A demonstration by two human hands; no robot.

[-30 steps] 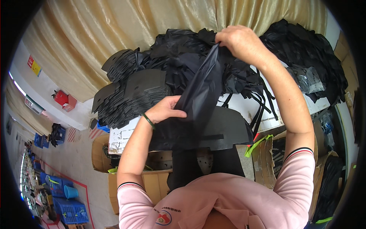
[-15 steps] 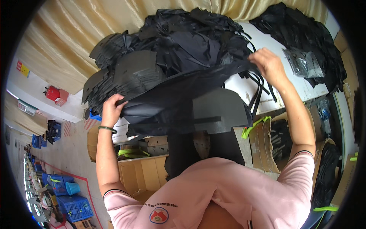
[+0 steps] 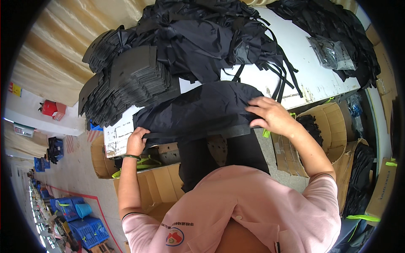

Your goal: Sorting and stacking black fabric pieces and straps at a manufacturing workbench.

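A black fabric cover (image 3: 202,103) with a rounded far edge lies across the near edge of the table and over my lap. My left hand (image 3: 136,142) is closed on its near left corner, thumb and fingers pinching the cloth. At the opposite end, my right hand (image 3: 272,117) rests against the cover's right side with fingers stretched and thumb apart. A dark strip runs along the near edge between the hands. Whatever lies under the cloth is hidden.
Stacked dark grey panels (image 3: 133,78) stand at the left of the white table (image 3: 291,99), beside heaped black fabric pieces (image 3: 198,40) with dangling straps. A clear plastic bag (image 3: 333,55) lies at right near another black pile (image 3: 329,25). Open cardboard boxes (image 3: 333,122) stand below.
The raised cloth has come down over the grey panel, which no longer shows. My right hand has moved down and nearer; its fingers have opened from a pinch. My left hand has lowered slightly.
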